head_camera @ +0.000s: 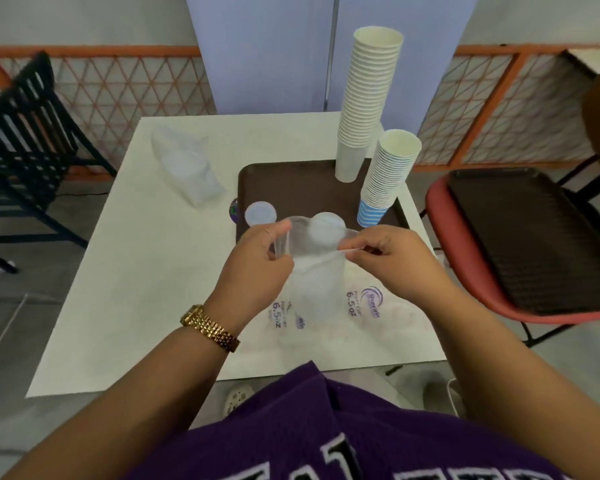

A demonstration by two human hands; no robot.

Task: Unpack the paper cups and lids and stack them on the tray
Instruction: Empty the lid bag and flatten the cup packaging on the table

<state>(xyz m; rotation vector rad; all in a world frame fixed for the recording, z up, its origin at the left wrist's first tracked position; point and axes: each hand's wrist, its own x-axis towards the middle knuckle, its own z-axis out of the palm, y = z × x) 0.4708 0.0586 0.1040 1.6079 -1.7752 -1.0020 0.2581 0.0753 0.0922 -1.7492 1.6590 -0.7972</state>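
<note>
Both hands pulled a clear plastic sleeve of lids (pixel 314 271) open at its mouth; the left hand (pixel 257 252) pinched one edge in its fingers, the right hand (pixel 392 254) the other; on the brown tray (pixel 291 188) stood two cup stacks (pixel 368 102), beside a loose lid (pixel 260 213); another lid bag (pixel 187 171) lay on the white surface (pixel 136 289).

You sit at a white table (pixel 125 271). To your left stands a black chair (pixel 28 140). To your right a red chair (pixel 440 216) holds a dark tray (pixel 534 244). Behind the table runs an orange fence (pixel 118 84). A gold watch (pixel 210 329) shines.
</note>
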